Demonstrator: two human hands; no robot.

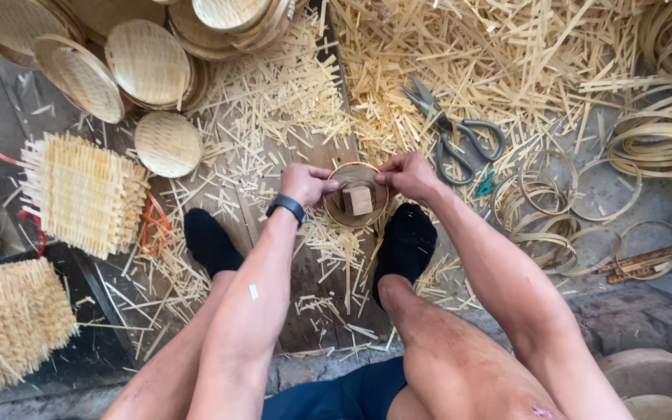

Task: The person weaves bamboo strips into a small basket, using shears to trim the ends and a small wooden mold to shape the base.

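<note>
My left hand [305,183] and my right hand [407,176] both pinch the rim of a small round bamboo hoop [355,169] held low between my feet. Inside the hoop sits a small wooden block [358,201] on a round woven base. A dark watch band [287,206] circles my left wrist. My feet in black socks [210,241] rest on wooden boards on either side of the hoop.
Large metal shears [451,132] lie just beyond my right hand among bamboo offcuts. Loose bamboo rings [600,194] lie at right. Finished round woven trays [148,62] pile at top left. Square woven mats [83,194] stack at left.
</note>
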